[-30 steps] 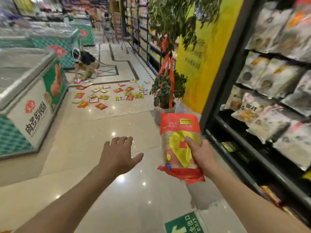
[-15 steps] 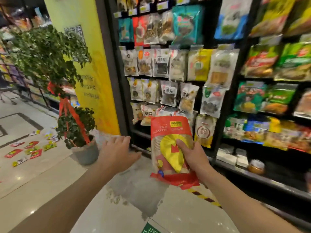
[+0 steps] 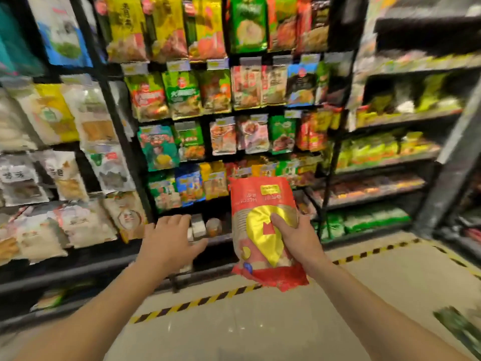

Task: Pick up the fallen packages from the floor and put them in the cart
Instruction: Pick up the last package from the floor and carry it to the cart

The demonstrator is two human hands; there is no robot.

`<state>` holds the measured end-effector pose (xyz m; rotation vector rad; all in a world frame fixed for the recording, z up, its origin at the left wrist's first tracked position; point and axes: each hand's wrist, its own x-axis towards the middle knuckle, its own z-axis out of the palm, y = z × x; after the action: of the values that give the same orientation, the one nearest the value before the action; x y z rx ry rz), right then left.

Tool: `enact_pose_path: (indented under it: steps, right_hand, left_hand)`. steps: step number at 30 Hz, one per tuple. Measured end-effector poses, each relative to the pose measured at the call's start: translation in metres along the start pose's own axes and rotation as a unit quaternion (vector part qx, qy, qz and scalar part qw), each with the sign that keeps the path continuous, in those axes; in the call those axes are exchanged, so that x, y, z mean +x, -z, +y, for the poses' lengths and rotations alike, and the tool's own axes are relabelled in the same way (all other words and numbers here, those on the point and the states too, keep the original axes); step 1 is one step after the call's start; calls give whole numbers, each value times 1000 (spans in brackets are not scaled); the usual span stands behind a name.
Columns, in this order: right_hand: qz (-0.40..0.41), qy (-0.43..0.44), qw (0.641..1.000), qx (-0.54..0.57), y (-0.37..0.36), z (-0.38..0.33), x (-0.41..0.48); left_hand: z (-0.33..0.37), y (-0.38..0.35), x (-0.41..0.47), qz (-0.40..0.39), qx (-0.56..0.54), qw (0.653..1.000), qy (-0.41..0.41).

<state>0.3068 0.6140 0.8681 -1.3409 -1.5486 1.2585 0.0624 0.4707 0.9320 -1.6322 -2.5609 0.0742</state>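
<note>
The red package (image 3: 261, 201) is off the floor and in the air, just toward 5 o'clock from the middle of the view, held upright in front of the lowest shelf rows. It is a soft film pouch: glossy red, with a crinkled gold-foil shape on its face, a small yellow label near the top, and a flat sealed edge that flares out at the bottom. The right hand (image 3: 299, 241) grasps it from the pouch's 4 o'clock side, thumb pressed across the gold foil and fingers wrapped behind. That side pinch probably keeps a limp bag from folding over while it is carried.

At the pouch's 9 o'clock, well apart from it, the left hand (image 3: 169, 243) is released, palm down with fingers loosely spread, holding nothing. I judge it is kept free for balance or for the next pickup.

Beyond both hands stands black metal shelving (image 3: 122, 142), hung with rows of shiny snack packets (image 3: 182, 92) in green, yellow, red and blue; the print is too blurred to read. A yellow-and-black striped tape (image 3: 197, 300) crosses the pale, polished floor (image 3: 260, 332) from 7 o'clock toward 3 o'clock.

No cart is in view, so 1 package is in hand and not yet delivered.
</note>
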Motion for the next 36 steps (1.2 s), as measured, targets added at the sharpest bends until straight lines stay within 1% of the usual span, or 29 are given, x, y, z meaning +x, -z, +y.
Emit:
enact_pose_path:
  steps: [2, 5, 8, 10, 14, 18, 20, 26, 32, 35, 36]
  right_hand:
    - [73, -11, 997, 10, 56, 19, 3]
    - [172, -57, 984, 9, 133, 49, -8]
    - [262, -93, 961, -1, 210, 82, -28]
    - [313, -118, 942, -1, 260, 100, -48]
    - [428, -163, 889, 32, 341, 127, -86]
    - [531, -191, 825, 26, 411, 160, -116]
    - [566, -208, 797, 30, 441, 168, -130]
    - [666, -222, 711, 36, 525, 184, -154]
    - [733, -233, 635, 70, 580, 197, -191]
    - [756, -240, 605, 73, 613, 209, -207]
    - [759, -243, 600, 75, 626, 215, -212]
  left_hand:
    - [57, 3, 26, 0, -5, 998, -58]
    - [145, 5, 54, 8, -6, 987, -158]
    - [237, 3, 73, 18, -6, 966, -259]
    - [300, 2, 77, 18, -17, 945, -326]
    - [420, 5, 73, 14, -15, 900, -435]
    - [533, 9, 69, 14, -27, 851, -524]
    - [586, 13, 68, 12, -34, 827, -560]
    - [722, 35, 50, 13, -56, 757, -651]
    - [822, 47, 3, 11, -52, 688, -724]
    - [868, 55, -26, 21, -53, 655, -753]
    - [882, 56, -35, 24, -51, 647, -760]
